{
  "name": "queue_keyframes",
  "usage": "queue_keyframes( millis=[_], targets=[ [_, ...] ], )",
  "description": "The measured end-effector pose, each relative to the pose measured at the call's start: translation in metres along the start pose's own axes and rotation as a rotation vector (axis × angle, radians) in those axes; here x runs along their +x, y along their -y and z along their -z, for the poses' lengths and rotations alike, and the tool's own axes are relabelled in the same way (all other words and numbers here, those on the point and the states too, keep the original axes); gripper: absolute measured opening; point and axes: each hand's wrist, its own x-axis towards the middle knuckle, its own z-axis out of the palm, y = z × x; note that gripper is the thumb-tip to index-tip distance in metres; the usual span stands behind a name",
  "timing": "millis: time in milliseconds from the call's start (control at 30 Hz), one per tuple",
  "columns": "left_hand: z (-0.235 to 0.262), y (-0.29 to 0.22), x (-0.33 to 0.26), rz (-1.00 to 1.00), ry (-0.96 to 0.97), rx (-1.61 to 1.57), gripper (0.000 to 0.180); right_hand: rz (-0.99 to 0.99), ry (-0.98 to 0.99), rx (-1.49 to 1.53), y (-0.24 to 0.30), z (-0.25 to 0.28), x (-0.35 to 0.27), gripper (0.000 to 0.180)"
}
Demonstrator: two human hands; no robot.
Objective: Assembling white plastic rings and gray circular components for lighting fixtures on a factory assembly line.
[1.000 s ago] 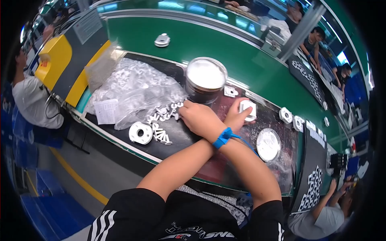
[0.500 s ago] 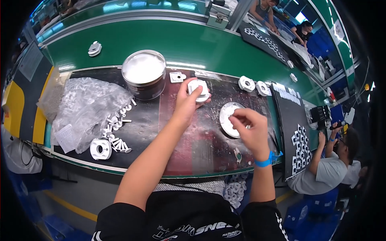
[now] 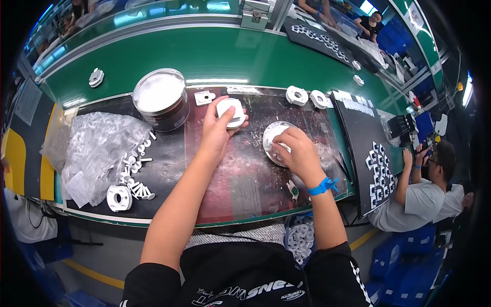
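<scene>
In the head view, a white round part (image 3: pixel 232 112) is gripped in the left hand (image 3: pixel 216 129) above the worktop (image 3: pixel 240 176); it is clasped around its edge by the fingers, with the thumb laid across its face. The right hand (image 3: pixel 303 157), banded at the wrist in blue, is held over a shallow round dish (image 3: pixel 267 147). Its fingers are curled toward the thumb, but whether anything is pinched between them cannot be told.

A small flat white plate (image 3: pixel 202 97) is seen just beyond the left hand, beside a large round tin (image 3: pixel 162 113). Farther left, a clear plastic bag (image 3: pixel 102 143) filled with white pieces is spread out, with white stemmed pieces (image 3: pixel 141 191) scattered near a white ring part (image 3: pixel 119 198). Small parts are set out on a black board (image 3: pixel 358 135) at right.
</scene>
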Motion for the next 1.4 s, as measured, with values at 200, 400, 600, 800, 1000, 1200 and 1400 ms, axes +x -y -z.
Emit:
queue_keyframes(
  millis=[200, 400, 600, 800, 1000, 1200, 1400],
  targets=[
    [-0.005, -0.002, -0.001, 0.011, 0.002, 0.007, 0.041, -0.009, 0.025, -0.012, -0.002, -0.003, -0.002, 0.01],
    [-0.003, -0.007, -0.004, 0.009, 0.002, 0.002, 0.04, -0.361, -0.013, 0.301, 0.005, 0.01, 0.004, 0.007],
    [-0.005, -0.004, -0.005, 0.038, 0.059, 0.086, 0.04, -0.422, -0.052, 1.063, -0.004, 0.012, 0.013, 0.038],
    [-0.015, -0.002, -0.016, 0.041, 0.219, 0.233, 0.039, -0.336, -0.127, 1.295, -0.012, 0.001, 0.041, 0.03],
    [-0.012, 0.001, -0.012, 0.012, 0.21, 0.261, 0.043, -0.307, -0.229, 0.975, -0.019, -0.001, 0.039, 0.023],
    [-0.013, -0.01, -0.012, 0.038, 0.146, 0.214, 0.044, -0.346, -0.003, 0.299, -0.028, 0.016, 0.0, 0.028],
    [-0.012, -0.002, -0.011, 0.03, 0.174, 0.214, 0.045, -0.195, 0.043, 0.067, -0.041, 0.01, -0.007, 0.022]
  ],
)
